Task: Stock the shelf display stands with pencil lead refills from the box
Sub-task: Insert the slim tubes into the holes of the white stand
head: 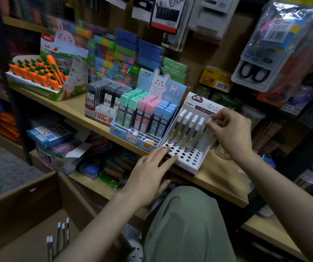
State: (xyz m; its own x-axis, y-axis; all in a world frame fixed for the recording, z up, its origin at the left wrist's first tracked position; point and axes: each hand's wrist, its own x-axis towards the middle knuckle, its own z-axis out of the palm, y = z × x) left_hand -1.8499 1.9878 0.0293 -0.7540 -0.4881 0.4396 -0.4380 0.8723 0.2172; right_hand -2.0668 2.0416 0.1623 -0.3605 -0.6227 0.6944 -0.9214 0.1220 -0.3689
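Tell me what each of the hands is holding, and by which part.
The right hand pinches a lead refill tube by its white cap end, over the white display stand. The left hand holds nothing; its fingers rest flat on the stand.

Upper left of my shelf: carrot pens [36,71] in a green tray.
Hanging right of me: packaged scissors [253,72].
Behind: colourful eraser stacks [114,53].

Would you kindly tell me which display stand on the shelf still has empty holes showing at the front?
The white stand under both hands, rightmost of the row; its front holes are bare, unlike the rabbit stand beside it.
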